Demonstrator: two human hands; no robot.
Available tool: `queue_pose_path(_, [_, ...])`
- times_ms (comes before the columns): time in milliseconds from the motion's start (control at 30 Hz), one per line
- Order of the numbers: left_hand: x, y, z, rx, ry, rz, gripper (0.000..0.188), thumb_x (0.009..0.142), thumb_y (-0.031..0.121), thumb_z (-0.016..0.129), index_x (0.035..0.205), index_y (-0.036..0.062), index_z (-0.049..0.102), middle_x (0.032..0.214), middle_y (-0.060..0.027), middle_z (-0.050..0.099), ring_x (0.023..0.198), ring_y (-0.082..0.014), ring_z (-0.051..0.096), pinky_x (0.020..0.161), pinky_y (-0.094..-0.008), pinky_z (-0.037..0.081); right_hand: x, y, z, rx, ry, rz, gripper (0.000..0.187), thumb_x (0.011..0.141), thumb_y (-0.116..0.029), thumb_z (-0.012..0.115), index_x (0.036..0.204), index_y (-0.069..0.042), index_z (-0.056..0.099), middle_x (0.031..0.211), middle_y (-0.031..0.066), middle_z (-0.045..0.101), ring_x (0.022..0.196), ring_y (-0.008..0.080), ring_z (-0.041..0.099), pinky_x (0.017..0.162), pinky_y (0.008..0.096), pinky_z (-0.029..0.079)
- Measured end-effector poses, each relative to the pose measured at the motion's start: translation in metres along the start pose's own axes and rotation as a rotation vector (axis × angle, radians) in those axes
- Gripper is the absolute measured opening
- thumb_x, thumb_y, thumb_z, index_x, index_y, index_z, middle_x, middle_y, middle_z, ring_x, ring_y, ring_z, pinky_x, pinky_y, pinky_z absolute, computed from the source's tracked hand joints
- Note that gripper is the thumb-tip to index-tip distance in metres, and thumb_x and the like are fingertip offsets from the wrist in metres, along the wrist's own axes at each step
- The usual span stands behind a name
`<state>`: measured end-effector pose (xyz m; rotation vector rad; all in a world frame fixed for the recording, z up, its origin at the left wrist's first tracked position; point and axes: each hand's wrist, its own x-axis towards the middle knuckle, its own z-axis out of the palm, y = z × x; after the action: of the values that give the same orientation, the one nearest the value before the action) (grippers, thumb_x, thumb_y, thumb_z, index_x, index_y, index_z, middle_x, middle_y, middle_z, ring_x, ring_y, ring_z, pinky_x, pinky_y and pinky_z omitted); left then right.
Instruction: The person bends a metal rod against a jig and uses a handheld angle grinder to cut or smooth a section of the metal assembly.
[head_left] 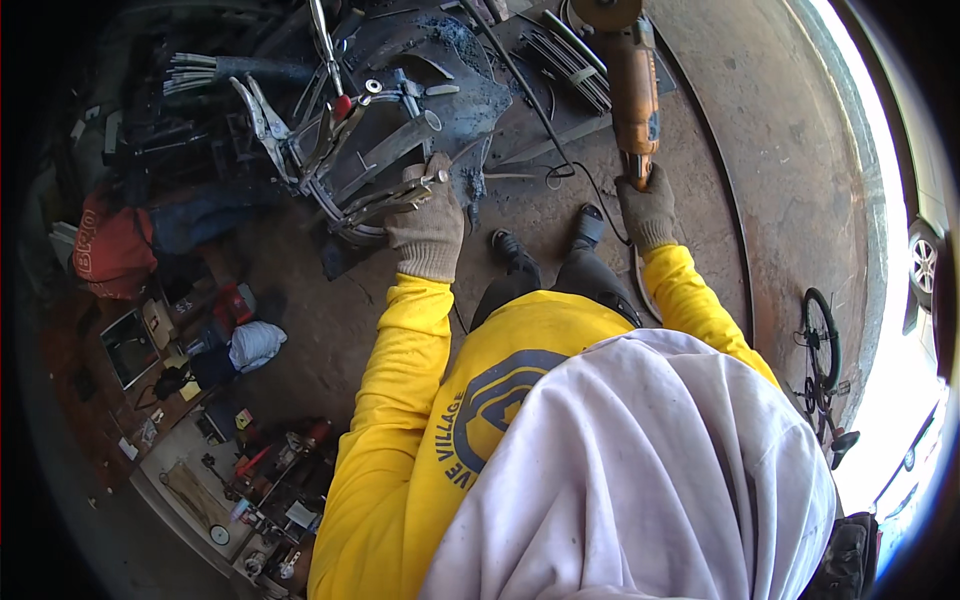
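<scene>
My right hand (648, 206), in a grey-brown knitted glove, is wrapped round the rear end of an orange angle grinder (634, 95). The grinder's round disc (605, 10) is at the top edge of the view. My left hand (428, 228), gloved alike, is closed at the end of silver locking pliers (385, 206); its fingertips are partly hidden. Those pliers sit on a cluster of metal pieces with more locking clamps (262, 115), one with a red part. Close by, a metal tube (395, 150) slants up to the left hand.
A dark, dusty worktable (465, 100) stands ahead. Thin metal rods (570, 70) lie at its right, and a black cable (540, 110) runs down to the floor. At left are a red garment (115, 250) and cluttered tools (265, 480). A bicycle (820, 345) stands at right.
</scene>
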<state>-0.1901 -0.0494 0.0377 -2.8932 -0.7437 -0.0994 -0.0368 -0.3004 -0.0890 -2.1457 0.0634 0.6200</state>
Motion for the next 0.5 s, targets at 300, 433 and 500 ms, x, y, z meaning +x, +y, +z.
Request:
queue_pose_path(300, [-0.026, 0.022, -0.016, -0.117, 0.289, 0.089, 0.035, 0.092, 0.025, 0.067, 0.124, 0.0126, 0.063, 0.108, -0.0105, 0.064, 0.095, -0.0318, 0.067, 0.078, -0.0418, 0.056, -0.06, -0.005, -0.051, 0.076, 0.049, -0.152, 0.048, 0.082, -0.024, 0.079, 0.12, -0.003, 0.059, 0.104, 0.0168, 0.071, 0.098, 0.0308, 0.07, 0.085, 0.039, 0.053])
queue_pose_path(433, [-0.044, 0.054, -0.038, -0.668, 0.066, 0.357, 0.043, 0.091, 0.033, 0.07, 0.126, 0.0092, 0.061, 0.115, -0.0128, 0.062, 0.099, -0.0311, 0.066, 0.083, -0.0398, 0.056, -0.087, -0.009, -0.06, 0.061, 0.07, -0.146, 0.049, 0.082, -0.021, 0.079, 0.122, -0.003, 0.059, 0.105, 0.0176, 0.072, 0.098, 0.029, 0.072, 0.084, 0.0386, 0.055])
queue_pose_path(500, [-0.021, 0.092, -0.044, -0.976, -0.043, 0.367, 0.066, 0.085, 0.041, 0.077, 0.133, 0.0041, 0.051, 0.116, -0.0137, 0.061, 0.101, -0.0268, 0.065, 0.088, -0.0381, 0.054, -0.097, -0.01, -0.061, 0.085, 0.104, -0.195, 0.048, 0.082, -0.019, 0.079, 0.122, -0.002, 0.058, 0.105, 0.0182, 0.072, 0.097, 0.0288, 0.072, 0.083, 0.0391, 0.055])
